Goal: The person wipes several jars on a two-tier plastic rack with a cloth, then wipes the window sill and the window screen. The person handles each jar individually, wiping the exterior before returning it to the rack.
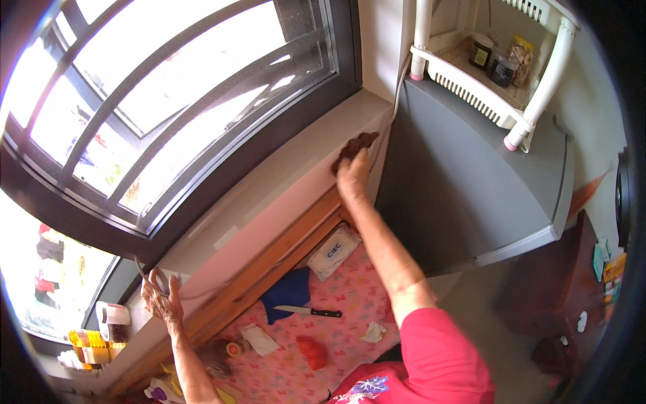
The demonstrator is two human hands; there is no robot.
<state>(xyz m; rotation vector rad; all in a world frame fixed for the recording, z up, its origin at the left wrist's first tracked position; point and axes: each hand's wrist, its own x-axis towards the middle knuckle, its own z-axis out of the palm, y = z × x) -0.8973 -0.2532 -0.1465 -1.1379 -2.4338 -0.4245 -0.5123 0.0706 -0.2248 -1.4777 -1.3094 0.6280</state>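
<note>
My right hand [353, 178] reaches up toward the far end of the window sill [269, 161], closed on a dark brown cloth [354, 149]. The cloth is bunched and lies against the edge of the sill, close to the grey refrigerator [464, 182]. Farther left, my left hand [163, 301] rests on the near part of the sill below the corner of the dark window frame [182, 219]. Its fingers are apart and nothing shows in them. A thin window hook [139, 267] hangs just above those fingers.
A knife [308, 311] lies partly over a blue cloth [288, 294] on the pink patterned sheet [363, 310], behind a wooden rail [269, 259]. Jars [113, 320] and yellow bottles [89, 347] stand at the sill's left end. A white rack [471, 87] stands on the refrigerator.
</note>
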